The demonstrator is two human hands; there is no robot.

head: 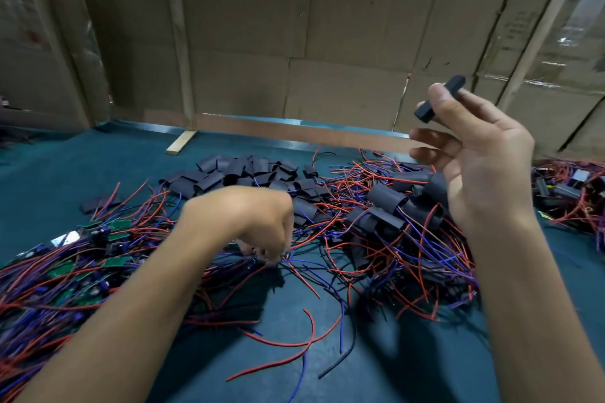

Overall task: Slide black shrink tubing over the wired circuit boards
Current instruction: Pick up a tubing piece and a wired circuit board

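Note:
My right hand is raised at the right and pinches a piece of black shrink tubing between thumb and forefinger. My left hand is lowered over the pile at the centre, fingers curled down onto a wired circuit board with red and blue wires; the board is mostly hidden under the fingers. A heap of bare green circuit boards with wires lies at the left. Loose pieces of black tubing are piled at the back centre. Boards sleeved in tubing lie at the right.
The green table mat carries tangled red and blue wires across its front. A cardboard wall and a wooden strip close off the back. More wired parts lie at the far right.

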